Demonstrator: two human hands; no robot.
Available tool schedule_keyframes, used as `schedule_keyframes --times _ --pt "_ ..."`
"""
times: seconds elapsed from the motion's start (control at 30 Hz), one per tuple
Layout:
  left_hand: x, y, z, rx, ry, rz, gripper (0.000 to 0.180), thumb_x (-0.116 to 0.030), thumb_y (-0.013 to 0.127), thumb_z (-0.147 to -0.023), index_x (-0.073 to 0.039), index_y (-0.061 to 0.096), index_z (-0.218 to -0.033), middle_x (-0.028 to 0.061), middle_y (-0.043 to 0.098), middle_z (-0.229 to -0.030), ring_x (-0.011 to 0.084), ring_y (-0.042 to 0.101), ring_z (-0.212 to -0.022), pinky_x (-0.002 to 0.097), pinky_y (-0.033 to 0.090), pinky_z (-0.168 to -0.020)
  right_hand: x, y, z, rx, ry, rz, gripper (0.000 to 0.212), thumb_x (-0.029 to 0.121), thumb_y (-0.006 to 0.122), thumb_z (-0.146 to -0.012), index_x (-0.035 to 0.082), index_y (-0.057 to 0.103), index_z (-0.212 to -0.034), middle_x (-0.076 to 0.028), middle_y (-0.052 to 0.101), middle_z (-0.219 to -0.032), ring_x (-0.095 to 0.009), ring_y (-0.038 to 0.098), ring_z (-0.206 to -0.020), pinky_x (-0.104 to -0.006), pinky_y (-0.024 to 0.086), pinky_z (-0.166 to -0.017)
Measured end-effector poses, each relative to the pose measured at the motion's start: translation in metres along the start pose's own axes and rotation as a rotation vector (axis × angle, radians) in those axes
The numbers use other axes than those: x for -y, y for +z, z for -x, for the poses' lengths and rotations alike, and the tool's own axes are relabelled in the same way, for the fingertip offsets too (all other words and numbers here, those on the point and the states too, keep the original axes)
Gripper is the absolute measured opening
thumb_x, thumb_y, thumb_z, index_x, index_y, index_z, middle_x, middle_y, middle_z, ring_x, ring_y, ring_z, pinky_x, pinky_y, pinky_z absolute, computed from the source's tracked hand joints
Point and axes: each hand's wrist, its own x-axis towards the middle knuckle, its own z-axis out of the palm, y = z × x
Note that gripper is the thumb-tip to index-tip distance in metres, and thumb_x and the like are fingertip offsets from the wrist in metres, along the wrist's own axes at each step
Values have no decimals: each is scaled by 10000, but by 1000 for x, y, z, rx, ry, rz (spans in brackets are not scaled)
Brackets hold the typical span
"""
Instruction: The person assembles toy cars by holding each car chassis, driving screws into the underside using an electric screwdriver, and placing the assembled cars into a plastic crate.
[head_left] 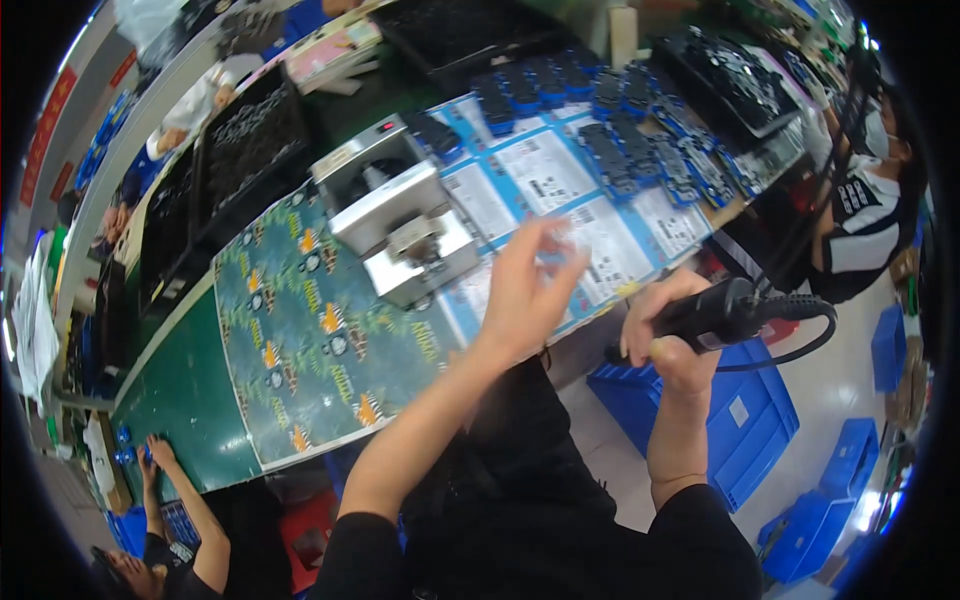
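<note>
My right hand (672,330) is wrapped round a black electric screwdriver (705,315), held roughly level past the table's front edge. A coiled black cord leaves its right end. My left hand (525,295) hovers above printed sheets (540,170), its thumb and fingers apart and slightly blurred; nothing shows clearly between them. Just left of that hand stands a silver metal box (400,225), probably a screw feeder, with a small red display. Several blue-and-black plastic parts (610,155) stand in rows on the sheets, at the far side and to the right.
A patterned green mat (320,340) covers the table left of the metal box. Black trays (250,150) of dark parts line the far side, with another tray (730,80) far right. Blue crates (745,420) stand on the floor. Co-workers sit at lower left (190,510) and right (865,220).
</note>
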Motion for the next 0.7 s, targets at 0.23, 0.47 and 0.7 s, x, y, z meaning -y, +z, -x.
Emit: schedule_keyframes --times 0.23,0.47,0.7 --pt "73 63 -169 39 -358 -35 587 -365 816 -762 95 647 -1085 194 712 -967 248 703 -855 353 561 -740 16 -27 16 -90 150 121 357 147 898 -671 26 655 -902 5 612 -774 -58 550 -679 -242 461 -576" --pt "111 57 -183 -84 -199 18 382 -154 899 -669 34 653 -894 106 688 -863 174 649 -674 347 540 -583 27 -13 11 16 -32 303 331 201 872 -711 21 636 -859 -16 609 -774 -98 562 -717 -273 454 -641" --pt "-16 23 -59 -58 -180 415 321 -52 796 -783 -47 611 -1045 33 658 -921 143 625 -809 290 503 -771 38 11 20 -136 115 139 284 44 827 -727 21 631 -931 -23 638 -801 -86 613 -679 -231 490 -559"
